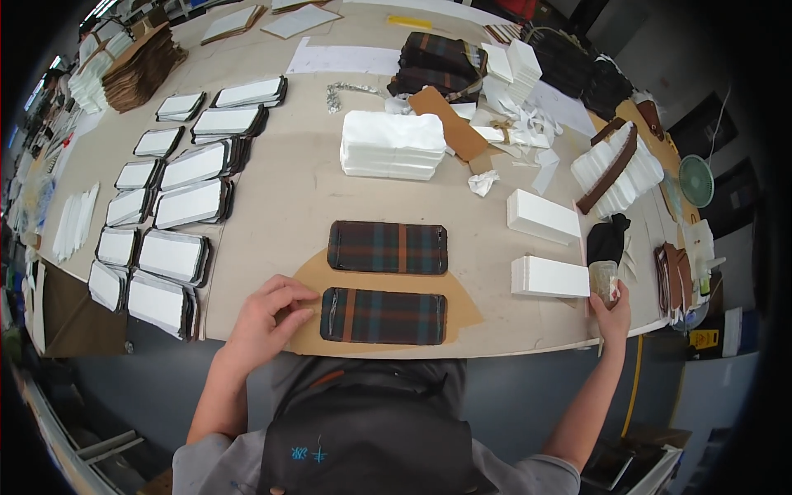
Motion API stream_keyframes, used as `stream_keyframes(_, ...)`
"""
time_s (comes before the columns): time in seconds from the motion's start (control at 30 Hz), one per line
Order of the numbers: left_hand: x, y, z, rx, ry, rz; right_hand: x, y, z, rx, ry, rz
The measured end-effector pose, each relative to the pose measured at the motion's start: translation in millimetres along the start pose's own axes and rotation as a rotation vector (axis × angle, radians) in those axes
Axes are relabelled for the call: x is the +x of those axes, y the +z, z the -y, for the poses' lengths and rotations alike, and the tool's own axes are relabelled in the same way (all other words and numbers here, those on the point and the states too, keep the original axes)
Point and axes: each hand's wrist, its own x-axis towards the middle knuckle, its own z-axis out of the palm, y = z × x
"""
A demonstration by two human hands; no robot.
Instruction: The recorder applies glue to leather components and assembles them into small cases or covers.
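Note:
Two dark plaid rectangular panels with rounded corners, the far panel and the near panel, lie on a tan sheet before me. My left hand is beside the near panel's left end, fingers loosely bent, thumb and forefinger apart, nothing visible between them. At the table's right edge, my right hand closes at the near side of a clear cup. A thin, pale, stick-like handle sticks out below that hand; its other end is hidden.
Several stacks of white-topped, dark-edged panels stand on the left. White block-like stacks stand centrally, with two more, a far one and a near one, on the right. Plaid fabric and crumpled scraps lie at the back.

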Motion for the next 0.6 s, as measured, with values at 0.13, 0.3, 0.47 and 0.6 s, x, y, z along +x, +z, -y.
stream_keyframes(0.13,21.7,-23.6,-19.3,0.061,0.022,-0.017,7.1,-1.3,2.1,-0.079,-0.221,-0.191)
stream_keyframes(0.3,79.4,-23.0,-65.5,0.435,0.415,-0.108,-16.2,16.6,156.3,0.748,-0.301,-0.122)
stream_keyframes(0.47,155.1,7.6,-94.0,0.297,0.406,-0.032,-22.3,93.8,281.1,0.963,-0.324,0.227)
stream_keyframes(0.6,207.2,38.3,-82.0,0.383,0.494,-0.106,-4.8,143.2,309.4,1.092,-0.415,0.199)
